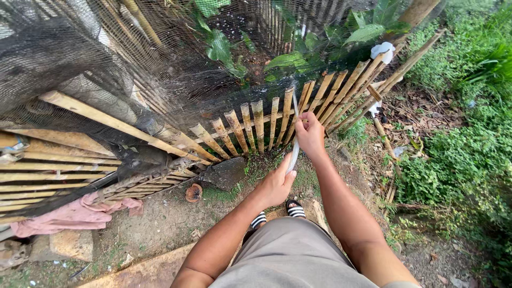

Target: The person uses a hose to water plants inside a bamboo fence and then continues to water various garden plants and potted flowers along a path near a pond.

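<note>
My hands (298, 154) have open air above the bare dirt ground (165, 221) between my knees and the bamboo fence (256, 125). The fence slats stand close together ahead, gaps too narrow to pass. Black netting (106, 64) blocks everything above and behind them. A dark flat stone (224, 173) lies at the fence foot; pink cloth (74, 213) lies left; weeds (464, 160) crowd the right.

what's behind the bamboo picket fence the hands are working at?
Behind the bamboo fence: black netting, broad green leaves and dark soil. Left hand and right hand hold a pale strip at a slat. The ground further back is hidden by netting.
</note>
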